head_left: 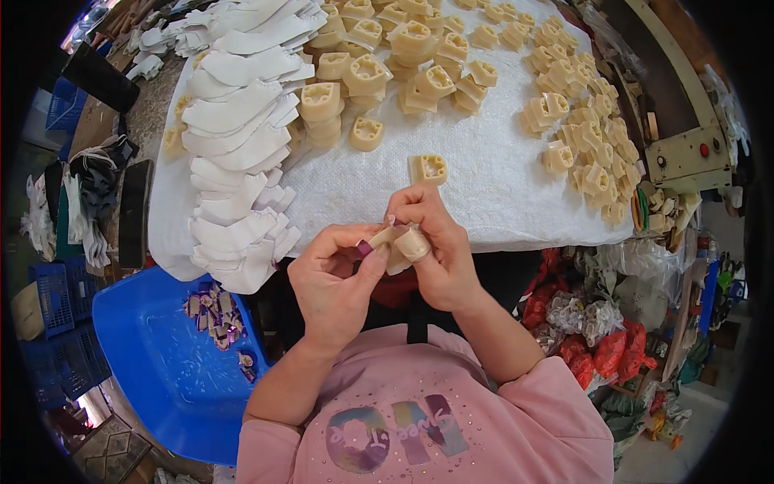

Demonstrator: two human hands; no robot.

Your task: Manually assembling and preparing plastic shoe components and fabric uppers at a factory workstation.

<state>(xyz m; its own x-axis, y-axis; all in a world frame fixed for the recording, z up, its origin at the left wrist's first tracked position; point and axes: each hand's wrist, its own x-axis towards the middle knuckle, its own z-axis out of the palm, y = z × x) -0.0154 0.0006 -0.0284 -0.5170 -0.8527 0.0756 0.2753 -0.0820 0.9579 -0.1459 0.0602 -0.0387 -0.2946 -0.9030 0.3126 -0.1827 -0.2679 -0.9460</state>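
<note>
In front of my chest, at the table's near edge, my two hands work on one small cream moulded block [413,244], which looks like a plastic shoe heel. My right hand [442,254] grips the block between thumb and fingers. My left hand [332,274] is closed in a pinch on a pale strip [379,237] with a purple end [364,248], which reaches to the block. The fingers partly hide where strip and block meet. Just beyond my right hand, a single cream block [428,169] lies on the white table cover [339,194].
Overlapping white cut pieces [242,105] run down the table's left side. Cream blocks [411,48] are heaped at the back, with more [592,145] on the right. A blue basin [161,363] with purple pieces [216,315] stands lower left. Red bags [613,351] lie lower right.
</note>
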